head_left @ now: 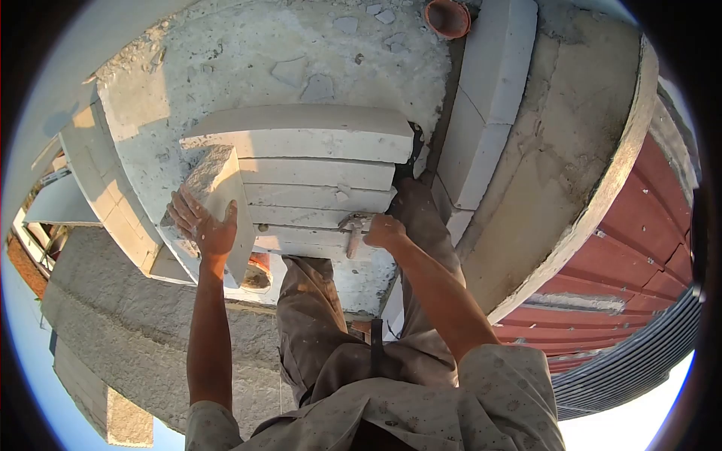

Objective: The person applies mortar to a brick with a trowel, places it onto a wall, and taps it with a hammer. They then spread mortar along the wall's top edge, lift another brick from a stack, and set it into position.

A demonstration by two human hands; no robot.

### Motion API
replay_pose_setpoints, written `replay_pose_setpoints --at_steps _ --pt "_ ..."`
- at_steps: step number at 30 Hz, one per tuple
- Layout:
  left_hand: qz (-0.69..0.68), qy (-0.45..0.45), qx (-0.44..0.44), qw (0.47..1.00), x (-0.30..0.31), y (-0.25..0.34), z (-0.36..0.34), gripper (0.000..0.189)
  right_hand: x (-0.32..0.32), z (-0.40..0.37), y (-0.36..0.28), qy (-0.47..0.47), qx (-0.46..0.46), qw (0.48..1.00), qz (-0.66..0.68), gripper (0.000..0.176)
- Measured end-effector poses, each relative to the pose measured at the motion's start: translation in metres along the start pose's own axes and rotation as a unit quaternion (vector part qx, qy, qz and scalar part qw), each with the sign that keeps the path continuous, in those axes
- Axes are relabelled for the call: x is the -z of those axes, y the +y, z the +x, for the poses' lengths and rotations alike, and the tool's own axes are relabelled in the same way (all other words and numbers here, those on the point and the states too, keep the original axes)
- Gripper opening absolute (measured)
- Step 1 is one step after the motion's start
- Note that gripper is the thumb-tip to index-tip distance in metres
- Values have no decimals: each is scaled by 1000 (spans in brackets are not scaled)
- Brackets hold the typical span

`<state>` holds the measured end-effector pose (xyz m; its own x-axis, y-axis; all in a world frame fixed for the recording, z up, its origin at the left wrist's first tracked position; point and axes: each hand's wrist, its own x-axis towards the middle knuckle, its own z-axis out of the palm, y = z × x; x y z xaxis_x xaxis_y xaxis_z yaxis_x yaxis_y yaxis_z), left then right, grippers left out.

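Note:
My left hand lies with fingers spread on a pale block with a rough, broken top end. This block stands at the left end of a row of long white blocks laid side by side. At the right end of the row, my right hand is closed round a small hand tool with a grey metal part and a pale handle. The tool's exact kind I cannot tell. A small loose chip rests on the blocks near it.
Flat broken pieces lie on the rough concrete slab. An orange-brown round opening is at the top, another beside my left knee. A block wall runs along the right; red roofing sheets and coiled black pipe lie beyond.

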<state>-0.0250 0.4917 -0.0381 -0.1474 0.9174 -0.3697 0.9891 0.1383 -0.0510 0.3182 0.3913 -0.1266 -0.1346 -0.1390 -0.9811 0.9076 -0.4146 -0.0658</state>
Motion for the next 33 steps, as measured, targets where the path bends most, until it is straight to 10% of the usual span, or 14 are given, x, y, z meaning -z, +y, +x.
replay_pose_setpoints --at_steps 5,9,12,15,19,20,25,28,33 --pt "-1 34 -29 999 -5 -8 1 107 -142 73 -19 353 -109 872 322 42" --pt "10 3 68 998 17 30 1 95 -150 89 -18 309 -67 879 358 37" --pt "-73 85 -60 992 37 100 6 79 -113 46 -20 385 -22 807 447 30" --pt "-402 13 -75 912 12 183 28 61 -49 -17 -1 297 17 742 600 26" --pt "-556 -211 7 804 -67 318 59 63 108 -132 55 380 160 775 478 37" --pt "-527 -246 -26 813 -79 356 63 73 149 -143 60 588 194 737 272 38" --pt "-505 -300 -91 804 -89 509 91 116 362 -155 71 528 165 833 7 43" --pt "-543 -312 -64 777 -84 550 113 123 431 -134 47 580 269 759 -122 29" --pt "-548 -320 -86 768 -110 554 121 122 503 -60 71 502 81 779 -367 29"
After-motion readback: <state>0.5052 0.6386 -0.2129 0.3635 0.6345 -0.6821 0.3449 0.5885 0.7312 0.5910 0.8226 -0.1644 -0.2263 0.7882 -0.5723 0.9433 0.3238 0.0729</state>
